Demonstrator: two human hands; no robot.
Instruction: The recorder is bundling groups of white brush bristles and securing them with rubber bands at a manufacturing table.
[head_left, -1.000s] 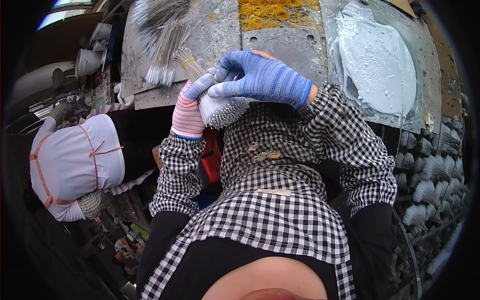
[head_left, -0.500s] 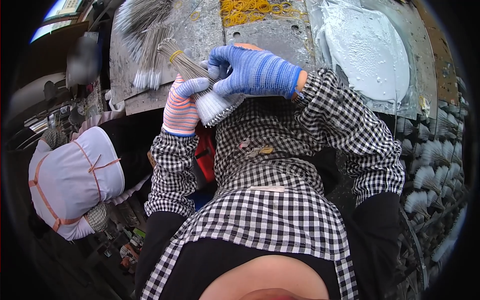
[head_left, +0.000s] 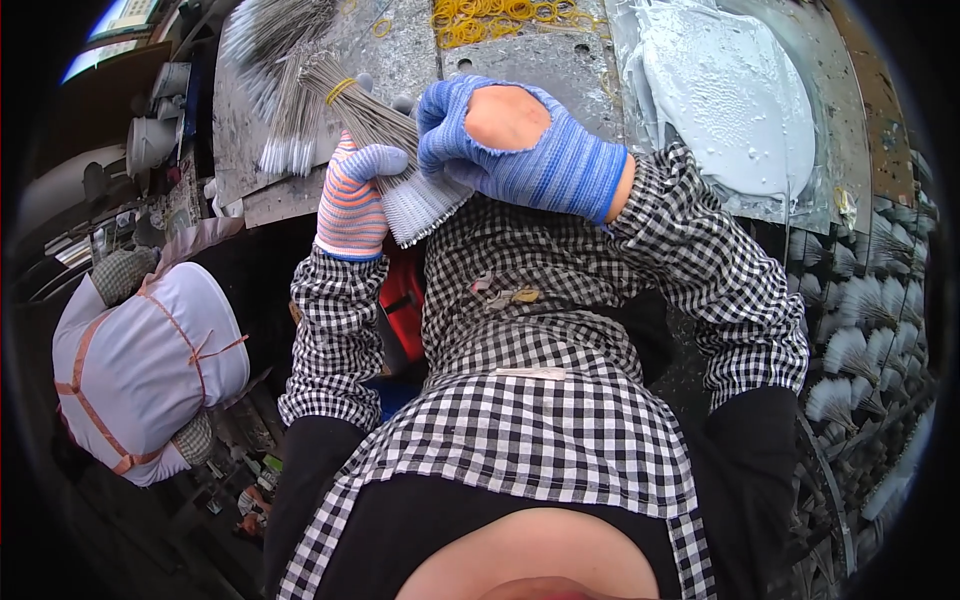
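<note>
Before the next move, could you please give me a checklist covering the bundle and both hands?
1. Bundle of grey stems held in the left hand: ok, thumb across it.
2. Yellow rubber band around the stems: ok, near their upper end.
3. Right hand pinching anything: cannot tell, its grip is hidden.
4. Blue glove whole: not ok, a hole bares the back of the hand.
5. Bundle apart from the white paste: ok.

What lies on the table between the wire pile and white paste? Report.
The head view shows yellow rubber bands and a grey metal plate there.
</note>
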